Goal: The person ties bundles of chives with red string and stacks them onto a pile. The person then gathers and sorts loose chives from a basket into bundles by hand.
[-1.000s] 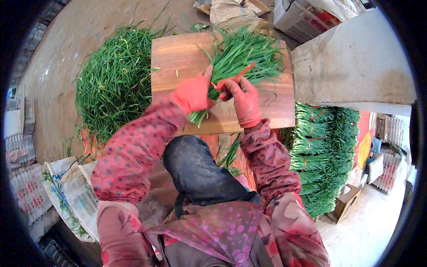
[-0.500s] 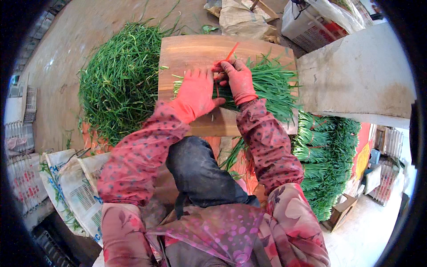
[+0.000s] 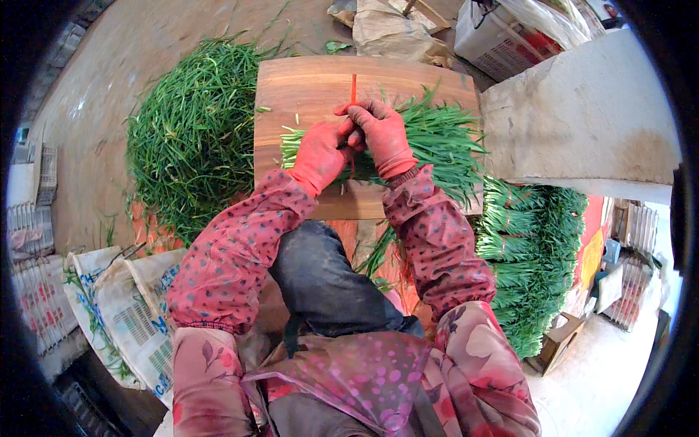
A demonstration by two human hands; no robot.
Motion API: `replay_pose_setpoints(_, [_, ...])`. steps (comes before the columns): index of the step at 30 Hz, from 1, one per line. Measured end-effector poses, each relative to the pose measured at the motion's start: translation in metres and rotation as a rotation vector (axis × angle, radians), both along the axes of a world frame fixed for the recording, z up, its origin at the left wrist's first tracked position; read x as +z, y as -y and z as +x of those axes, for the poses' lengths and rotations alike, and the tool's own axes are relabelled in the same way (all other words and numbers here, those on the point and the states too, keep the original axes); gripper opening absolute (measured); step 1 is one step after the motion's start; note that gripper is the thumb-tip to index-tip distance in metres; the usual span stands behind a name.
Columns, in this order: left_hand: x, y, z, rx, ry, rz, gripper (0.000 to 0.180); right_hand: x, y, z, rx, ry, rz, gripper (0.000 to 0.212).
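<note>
A bunch of green garlic chives (image 3: 445, 138) lies across a wooden board (image 3: 306, 80), pale stem ends to the left, leaves to the right. A thin red tie (image 3: 354, 89) runs around it, one end sticking up. My right hand (image 3: 386, 142), in a red glove, pinches this tie above the bunch. Also gloved in red, my left hand (image 3: 319, 156) is closed at the tie, its fingertips against those of my right hand and partly hidden. Where the two hands meet, the knot or crossing of the tie cannot be made out.
Loose chives (image 3: 196, 138) form a big heap left of the board. Tied bunches (image 3: 524, 247) are stacked at the right, below a pale slab (image 3: 582, 116). White sacks (image 3: 138, 320) lie at lower left, and a white crate (image 3: 502, 40) stands at the far right.
My left hand has gone from lying flat on the bunch to curled fingers meeting my right hand. The tie's free end, which leaned right, now points straight up.
</note>
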State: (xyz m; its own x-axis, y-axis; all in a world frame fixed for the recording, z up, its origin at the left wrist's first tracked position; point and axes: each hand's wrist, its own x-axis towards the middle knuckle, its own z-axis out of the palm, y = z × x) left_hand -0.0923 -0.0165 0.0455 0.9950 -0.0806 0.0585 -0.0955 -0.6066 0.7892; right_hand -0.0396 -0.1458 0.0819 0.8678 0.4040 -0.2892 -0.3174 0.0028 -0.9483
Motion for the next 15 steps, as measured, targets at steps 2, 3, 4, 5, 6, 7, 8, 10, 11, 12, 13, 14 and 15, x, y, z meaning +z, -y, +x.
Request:
replay_pose_setpoints(2, [-0.011,0.007,0.001,0.098,0.119,-0.094,0.002,-0.004,0.009,0.002,-0.027,0.004,-0.005,0.018])
replay_pose_setpoints(3, [-0.030,0.001,0.001,0.107,0.117,-0.089,0.002,-0.004,0.006,0.001,-0.027,0.006,0.001,0.017])
replay_pose_setpoints(4, [-0.056,-0.014,0.003,0.117,0.038,-0.154,0.002,-0.001,-0.007,-0.006,-0.003,0.006,0.014,0.017])
replay_pose_setpoints(5, [-0.057,-0.013,0.002,0.100,0.035,-0.231,0.002,-0.004,-0.010,-0.012,-0.004,0.038,0.012,0.017])
replay_pose_setpoints(6, [-0.051,-0.009,0.004,0.073,0.035,-0.308,0.002,-0.002,-0.010,-0.017,-0.006,0.068,0.008,0.016])
replay_pose_setpoints(7, [-0.046,-0.006,0.005,0.050,0.034,-0.386,0.003,0.002,-0.006,-0.015,-0.009,0.063,0.005,0.016])
replay_pose_setpoints(8, [-0.040,-0.006,0.002,-0.018,0.120,-0.163,0.007,0.008,0.000,-0.011,-0.021,0.059,-0.017,0.016])
replay_pose_setpoints(10, [-0.013,-0.006,0.002,-0.134,0.012,-0.069,0.018,0.012,0.005,0.000,-0.021,0.129,-0.086,0.017])
replay_pose_setpoints(11, [-0.004,-0.003,0.002,-0.142,0.009,-0.071,0.018,0.009,0.008,0.002,-0.028,0.126,-0.089,0.017])
replay_pose_setpoints(12, [0.002,-0.004,0.002,-0.153,0.043,0.093,0.024,0.012,0.006,0.003,-0.039,0.086,-0.029,0.017])
replay_pose_setpoints(13, [0.005,-0.003,0.002,-0.165,0.077,0.256,0.031,0.015,0.005,0.004,-0.052,0.045,0.031,0.018])
replay_pose_setpoints(14, [-0.004,-0.001,-0.001,-0.189,0.218,0.337,0.053,0.016,0.006,0.003,-0.091,0.050,-0.025,0.018])
replay_pose_setpoints(15, [-0.008,0.001,-0.002,-0.191,0.215,0.337,0.053,0.015,0.007,0.001,-0.092,0.047,-0.025,0.018])
